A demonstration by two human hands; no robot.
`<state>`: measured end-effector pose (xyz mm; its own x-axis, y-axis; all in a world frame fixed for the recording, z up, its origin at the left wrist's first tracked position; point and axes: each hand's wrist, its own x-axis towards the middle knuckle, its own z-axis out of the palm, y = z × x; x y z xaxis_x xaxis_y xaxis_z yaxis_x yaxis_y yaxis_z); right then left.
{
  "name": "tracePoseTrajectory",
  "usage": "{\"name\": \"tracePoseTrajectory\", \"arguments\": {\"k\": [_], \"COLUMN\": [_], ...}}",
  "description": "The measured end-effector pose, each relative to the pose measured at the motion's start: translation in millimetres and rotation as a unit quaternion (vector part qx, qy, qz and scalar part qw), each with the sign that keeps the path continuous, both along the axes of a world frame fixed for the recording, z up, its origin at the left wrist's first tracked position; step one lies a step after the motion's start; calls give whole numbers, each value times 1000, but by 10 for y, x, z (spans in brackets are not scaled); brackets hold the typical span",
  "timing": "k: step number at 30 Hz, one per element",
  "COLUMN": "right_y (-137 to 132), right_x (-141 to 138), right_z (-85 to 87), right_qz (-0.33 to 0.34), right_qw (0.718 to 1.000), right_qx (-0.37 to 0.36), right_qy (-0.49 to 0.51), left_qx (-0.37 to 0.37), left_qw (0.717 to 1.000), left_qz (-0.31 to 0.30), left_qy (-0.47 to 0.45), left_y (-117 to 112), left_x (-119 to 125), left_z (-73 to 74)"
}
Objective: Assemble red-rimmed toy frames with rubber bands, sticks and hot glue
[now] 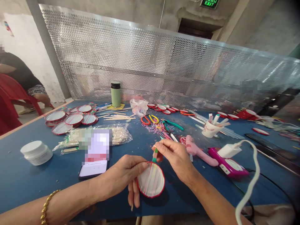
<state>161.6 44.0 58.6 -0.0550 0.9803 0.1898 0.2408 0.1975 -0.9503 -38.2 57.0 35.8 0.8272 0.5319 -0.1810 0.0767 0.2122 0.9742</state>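
Note:
Between my hands, over the front of the table, is a small round white disc with a red rim [153, 184], thin stripes running across its face. My left hand [132, 172] grips it by the left edge, thumb on top. A thin wooden tip shows below those fingers. At the disc's upper edge, a green and pink banded stick [154, 156] stands out, and my right hand [170, 156] pinches its far end between thumb and fingers. A phone [93, 170] with a lit, partly blurred screen lies left of my left hand.
A pink glue gun [199, 151] and a purple power strip [228, 165] with a white cable are at right. Finished-looking discs [73, 118], bagged sticks [119, 134], a white jar [37, 153], pliers [173, 124] and a paper cup [211, 129] surround the hands. A person sits far left.

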Motion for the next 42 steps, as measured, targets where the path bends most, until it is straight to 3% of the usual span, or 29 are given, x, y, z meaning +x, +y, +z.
{"name": "tracePoseTrajectory", "arguments": {"k": [42], "right_y": [-37], "right_x": [2], "right_z": [22], "right_qz": [-19], "right_qw": [1000], "right_qx": [13], "right_qy": [-12], "left_qx": [-3], "left_qw": [1000], "left_qz": [-5], "left_qy": [-21], "left_y": [-30], "left_x": [6], "left_z": [28]}}
